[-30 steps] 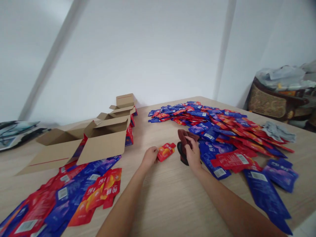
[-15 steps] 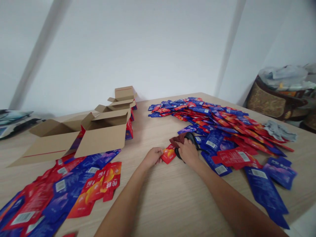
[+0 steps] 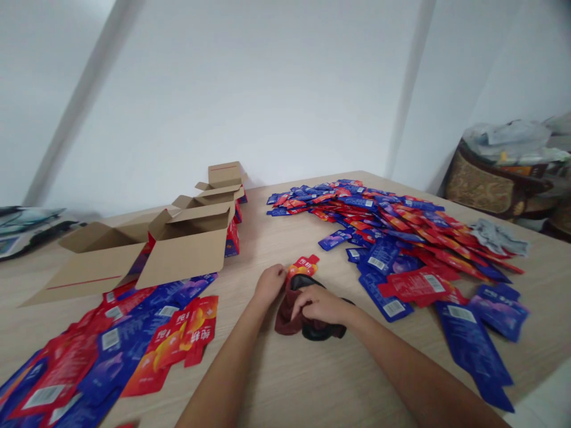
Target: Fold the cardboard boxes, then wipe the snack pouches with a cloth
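In the middle of the table, a flat red packet (image 3: 307,263) with an orange fruit picture lies partly hidden. My left hand (image 3: 270,284) is closed at its left edge, fingertips bent over the corner. A crumpled maroon cloth (image 3: 286,318) with a black, rounded piece (image 3: 311,333) bunched against it covers the packet's near end. My right hand (image 3: 323,304) grips this bundle from above, its fingers curled into the cloth. What the black piece is, I cannot make out.
Open cardboard boxes (image 3: 185,255) stand in a row at left. Before them lie overlapping red and blue packets (image 3: 111,342). A large heap of similar packets (image 3: 383,220) spreads over the right, with a grey crumpled cloth (image 3: 499,236) beside it. A patterned chair (image 3: 482,175) stands beyond.
My right hand has drawn the maroon cloth and black piece toward me and left, over the near part of the red packet. The packet sits slightly farther away; my left hand stays beside it.
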A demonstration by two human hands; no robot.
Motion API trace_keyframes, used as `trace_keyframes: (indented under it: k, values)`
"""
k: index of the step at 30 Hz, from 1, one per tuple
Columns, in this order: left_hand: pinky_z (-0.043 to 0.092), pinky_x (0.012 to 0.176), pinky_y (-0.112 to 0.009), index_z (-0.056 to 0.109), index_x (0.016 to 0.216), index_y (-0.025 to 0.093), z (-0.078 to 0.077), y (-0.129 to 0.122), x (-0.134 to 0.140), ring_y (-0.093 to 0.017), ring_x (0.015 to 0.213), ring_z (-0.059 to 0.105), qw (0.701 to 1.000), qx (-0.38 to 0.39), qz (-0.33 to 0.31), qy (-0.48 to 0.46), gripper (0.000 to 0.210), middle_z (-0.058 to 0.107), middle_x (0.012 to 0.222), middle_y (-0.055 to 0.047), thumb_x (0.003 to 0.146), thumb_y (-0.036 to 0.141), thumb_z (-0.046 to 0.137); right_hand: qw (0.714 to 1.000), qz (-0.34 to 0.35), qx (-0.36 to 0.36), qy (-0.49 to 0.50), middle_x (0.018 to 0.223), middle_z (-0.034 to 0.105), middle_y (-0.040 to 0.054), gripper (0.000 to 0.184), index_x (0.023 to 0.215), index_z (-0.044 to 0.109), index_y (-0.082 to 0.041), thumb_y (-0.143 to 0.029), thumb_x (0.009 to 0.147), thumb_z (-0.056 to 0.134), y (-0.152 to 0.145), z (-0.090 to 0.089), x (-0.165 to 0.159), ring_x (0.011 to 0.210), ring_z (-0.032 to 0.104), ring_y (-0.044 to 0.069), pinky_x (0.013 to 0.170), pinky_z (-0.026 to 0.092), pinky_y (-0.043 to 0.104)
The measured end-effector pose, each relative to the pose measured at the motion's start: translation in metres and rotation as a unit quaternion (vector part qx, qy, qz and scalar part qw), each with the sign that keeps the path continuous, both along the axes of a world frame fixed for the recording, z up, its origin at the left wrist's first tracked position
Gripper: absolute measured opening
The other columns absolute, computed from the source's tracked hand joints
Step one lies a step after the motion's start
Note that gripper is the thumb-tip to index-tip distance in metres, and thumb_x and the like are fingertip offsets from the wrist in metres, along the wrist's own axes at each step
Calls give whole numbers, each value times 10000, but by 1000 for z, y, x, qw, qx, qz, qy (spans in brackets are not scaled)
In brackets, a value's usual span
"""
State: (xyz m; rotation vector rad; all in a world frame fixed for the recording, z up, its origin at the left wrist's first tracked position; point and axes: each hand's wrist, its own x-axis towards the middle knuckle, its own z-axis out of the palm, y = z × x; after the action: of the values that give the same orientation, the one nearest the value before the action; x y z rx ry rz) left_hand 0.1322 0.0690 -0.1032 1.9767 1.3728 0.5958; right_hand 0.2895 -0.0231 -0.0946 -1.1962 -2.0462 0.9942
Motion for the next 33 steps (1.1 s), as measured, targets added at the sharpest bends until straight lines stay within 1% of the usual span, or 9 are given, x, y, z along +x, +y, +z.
trace_keyframes:
  k: [4,8,10,15,17,20,25,29,33]
  values:
    - [380,910,-361,544,1055,161,9,-14,3,-234,1052,489,965,235,-20,118,344,562,1092,-120,776,362,532,950,-109,-36,289,690,645,8,296,772,714,-172,-228,618,467,10,1,25,641,562,158,600,414,255]
    - [326,979,-370,489,1193,146,10,-25,14,-255,1134,427,945,253,-119,173,470,510,1201,-136,772,349,538,834,-331,72,436,854,667,16,300,864,683,-188,-276,653,490,18,3,41,782,589,189,685,441,273]
    - [319,982,-380,514,1175,114,10,-26,17,-267,1127,430,942,248,-123,191,423,526,1181,-160,791,288,496,805,-389,106,435,930,660,25,333,926,665,-186,-273,664,481,20,2,45,854,582,209,729,446,293]
    - [379,924,-345,556,1115,155,8,-18,17,-211,1005,527,984,152,-87,39,329,618,1073,-105,822,192,412,856,-416,201,233,1101,602,55,398,1059,622,-196,-215,733,395,14,2,35,1046,510,226,921,383,357]
    - [439,831,-323,575,1069,138,3,-13,16,-195,899,576,993,50,-55,-90,302,653,990,-94,824,221,420,897,-361,227,118,1198,533,58,437,1133,592,-222,-174,744,396,5,3,20,1105,466,215,970,345,354]
    - [480,733,-292,585,1056,102,-7,-8,17,-182,818,610,953,-107,-49,-279,324,677,929,-94,785,252,492,942,-242,220,-82,1221,474,82,538,1285,481,-257,-176,753,459,-5,2,-8,1106,433,230,969,335,370]
    - [478,570,-235,638,882,82,-11,-6,15,-129,586,604,909,-237,7,-342,229,678,691,-48,677,174,590,913,-222,171,-298,1135,472,140,532,1330,426,-217,-236,802,483,5,2,-14,1058,411,276,898,349,396]
    - [514,592,-296,644,860,79,-3,-4,6,-165,576,639,898,-307,-19,-314,220,677,651,-64,659,160,605,878,-310,96,-351,1120,477,151,434,1255,513,-216,-240,825,461,23,5,20,1033,421,278,858,355,384]
    - [509,577,-277,650,832,85,-3,-1,1,-150,550,631,905,-303,-4,-298,196,673,625,-53,650,132,593,876,-323,110,-340,1119,489,130,417,1240,523,-233,-234,830,448,21,4,26,1051,427,266,883,345,373]
